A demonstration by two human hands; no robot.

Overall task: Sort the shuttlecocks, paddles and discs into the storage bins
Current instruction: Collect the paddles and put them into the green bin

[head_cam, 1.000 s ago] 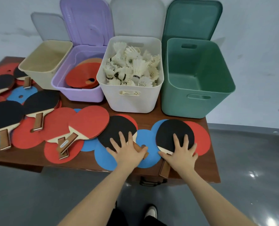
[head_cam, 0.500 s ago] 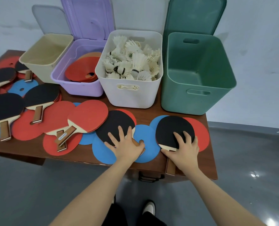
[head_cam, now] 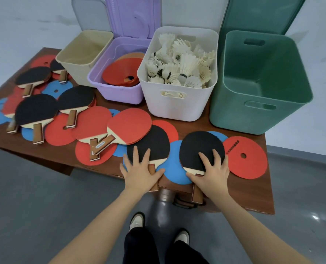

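Two black-rubbered paddles with wooden handles are lying at the tabletop's (head_cam: 253, 195) near edge, on flat blue and red discs. Left hand (head_cam: 142, 173) and right hand (head_cam: 211, 173) are pressing them, fingers spread flat. Red disc (head_cam: 253, 164) is carrying unreadable print.

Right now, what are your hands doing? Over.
Left hand flat on a black paddle. Right hand flat on another paddle. Green bin empty. Nothing in the way.
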